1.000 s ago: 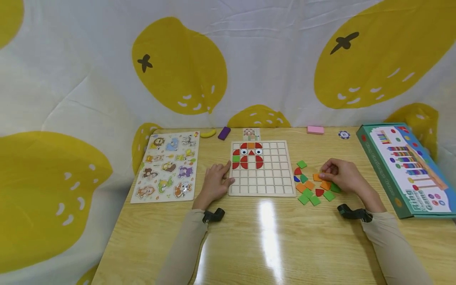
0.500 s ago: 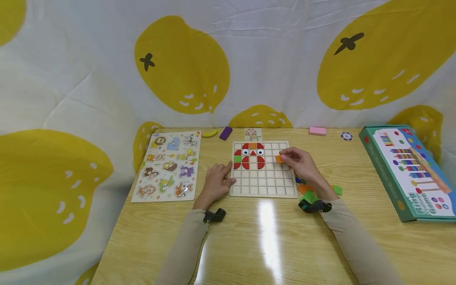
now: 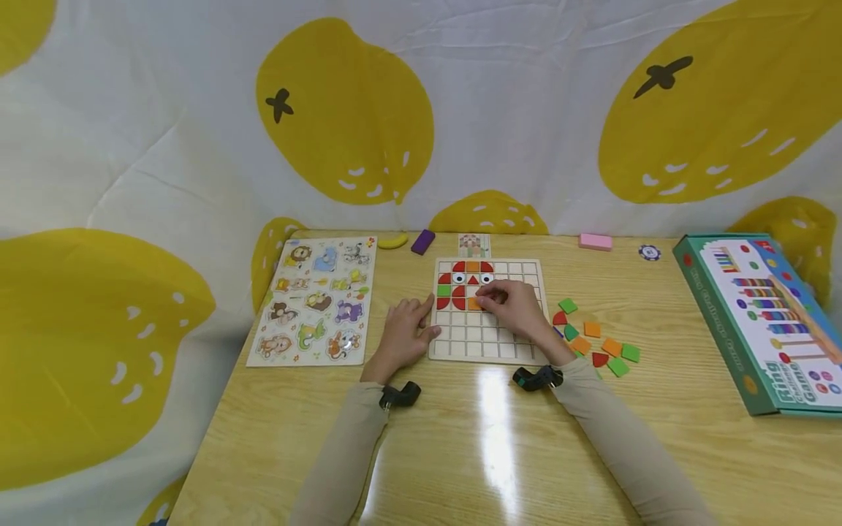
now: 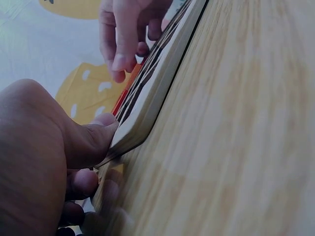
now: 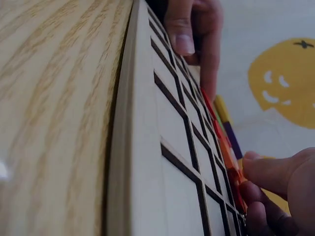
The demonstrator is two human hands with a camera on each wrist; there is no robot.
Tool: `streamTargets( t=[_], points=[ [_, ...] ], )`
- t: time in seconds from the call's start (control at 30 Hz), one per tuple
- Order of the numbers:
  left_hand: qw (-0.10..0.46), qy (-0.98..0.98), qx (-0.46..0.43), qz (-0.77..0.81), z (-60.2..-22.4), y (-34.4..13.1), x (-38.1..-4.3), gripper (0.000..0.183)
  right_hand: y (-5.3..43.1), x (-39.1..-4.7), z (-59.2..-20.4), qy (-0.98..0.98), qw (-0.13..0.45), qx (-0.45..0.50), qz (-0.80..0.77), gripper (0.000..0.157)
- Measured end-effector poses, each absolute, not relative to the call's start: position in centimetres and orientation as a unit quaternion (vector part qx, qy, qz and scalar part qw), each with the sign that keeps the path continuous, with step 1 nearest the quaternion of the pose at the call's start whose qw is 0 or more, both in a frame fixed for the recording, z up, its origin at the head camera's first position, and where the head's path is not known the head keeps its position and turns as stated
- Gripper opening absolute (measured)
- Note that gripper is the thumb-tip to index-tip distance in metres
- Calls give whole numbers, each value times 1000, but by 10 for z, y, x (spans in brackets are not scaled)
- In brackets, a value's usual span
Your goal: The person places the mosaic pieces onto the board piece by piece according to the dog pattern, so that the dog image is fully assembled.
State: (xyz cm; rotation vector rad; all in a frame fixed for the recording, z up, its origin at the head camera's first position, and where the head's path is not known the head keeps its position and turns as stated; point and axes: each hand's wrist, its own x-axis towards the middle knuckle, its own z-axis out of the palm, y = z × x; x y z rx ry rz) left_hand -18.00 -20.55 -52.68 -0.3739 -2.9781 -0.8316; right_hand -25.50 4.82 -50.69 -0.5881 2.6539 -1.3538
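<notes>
A wooden grid board (image 3: pixel 460 356) bears red, green and orange tiles and two eye tiles in its upper left cells. My right hand (image 3: pixel 518 308) is over the board, thumb and fingertips pinching the corner of an orange square tile (image 3: pixel 472 304), which overlaps a cell beside a red rounded tile (image 3: pixel 458 297). In the right wrist view, that hand's thumb (image 5: pixel 270 172) is close to the row of tiles. My left hand (image 3: pixel 403 332) rests at the board's left edge, and in the left wrist view its thumb (image 4: pixel 93 140) touches the board's side near the corner.
Loose tiles (image 3: pixel 592 330) lie right of the board. An animal puzzle (image 3: pixel 305 351) is at left, a game box (image 3: pixel 720 329) at right. Along the back are a banana piece (image 3: pixel 393 241), a purple block (image 3: pixel 423 242), a picture card (image 3: pixel 473 245), a pink block (image 3: pixel 595 242) and a chip (image 3: pixel 650 252).
My right hand has picked up an orange square tile from the loose tiles and moved left with it, over the board to a middle cell. The left hand stays at the board's edge.
</notes>
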Motion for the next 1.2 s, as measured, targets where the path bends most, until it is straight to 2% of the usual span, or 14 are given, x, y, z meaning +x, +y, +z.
streamTargets(
  t=[0.53,0.73,0.87,1.03,1.2],
  points=[
    [13,-957,-125,-261,-523,-199,-181,67,61,-252,-502,875,24,-243,-419,17],
    [6,-957,-122,-264,-524,-197,-180,67,123,-255,-483,898,19,-220,-382,30],
    [7,-956,-118,-269,-523,-200,-179,67,173,-260,-480,925,45,-210,-314,35],
    [11,-956,-110,-273,-522,-205,-178,67,200,-261,-486,932,86,-200,-289,28],
    [10,-953,-116,-279,-522,-204,-178,66,208,-259,-491,937,67,-166,-299,22]
  ],
)
